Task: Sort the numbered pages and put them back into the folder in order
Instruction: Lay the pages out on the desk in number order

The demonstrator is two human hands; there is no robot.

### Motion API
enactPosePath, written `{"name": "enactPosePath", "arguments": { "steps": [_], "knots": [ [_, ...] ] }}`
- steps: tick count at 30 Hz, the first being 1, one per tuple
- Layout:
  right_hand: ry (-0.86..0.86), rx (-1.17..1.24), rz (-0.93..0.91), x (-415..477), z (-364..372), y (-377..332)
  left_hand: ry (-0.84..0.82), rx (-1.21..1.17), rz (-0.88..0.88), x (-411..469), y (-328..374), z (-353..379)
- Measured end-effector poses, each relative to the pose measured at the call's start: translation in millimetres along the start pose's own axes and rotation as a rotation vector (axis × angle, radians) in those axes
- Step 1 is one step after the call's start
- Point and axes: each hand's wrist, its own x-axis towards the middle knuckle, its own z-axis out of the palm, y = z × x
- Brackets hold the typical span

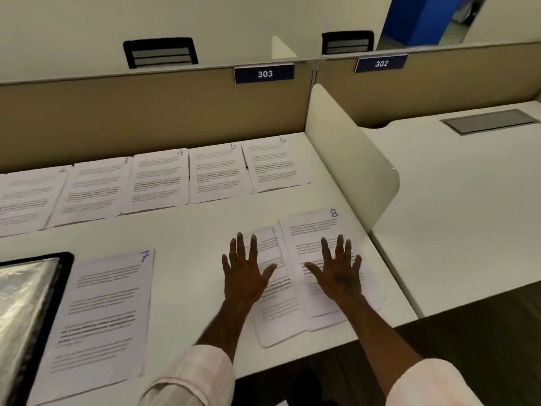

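Observation:
Printed pages lie on a white desk. Along the back runs a row: an unreadable page, page 3, page 4, page 5 and page 6. Page 7 lies near the front. At the right front, page 8 overlaps another page whose number is hidden. My left hand rests flat with spread fingers on that lower page's left part. My right hand lies flat on page 8. The black folder with a shiny clear sleeve sits at the left edge.
A tan partition with a label 303 closes the back. A cream curved divider bounds the desk on the right. Beyond it stands a neighbouring desk with a grey cable hatch.

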Motion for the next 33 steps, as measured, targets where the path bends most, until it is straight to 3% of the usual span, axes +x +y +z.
{"name": "enactPosePath", "arguments": {
  "steps": [10, 19, 27, 33],
  "knots": [
    [-0.127, -0.013, -0.114, 36, 2, 81, -0.151, 0.115, -0.098, 10, 97, 36],
    [-0.010, 0.236, 0.116, 46, -1, 97, -0.062, 0.107, -0.356, 16, 138, 51],
    [-0.127, 0.543, 0.311, 59, 1, 103, -0.115, 0.027, -0.546, 19, 157, 62],
    [-0.191, 0.587, 0.391, 67, -1, 104, -0.165, -0.063, -0.661, 28, 163, 62]
  ]
}}
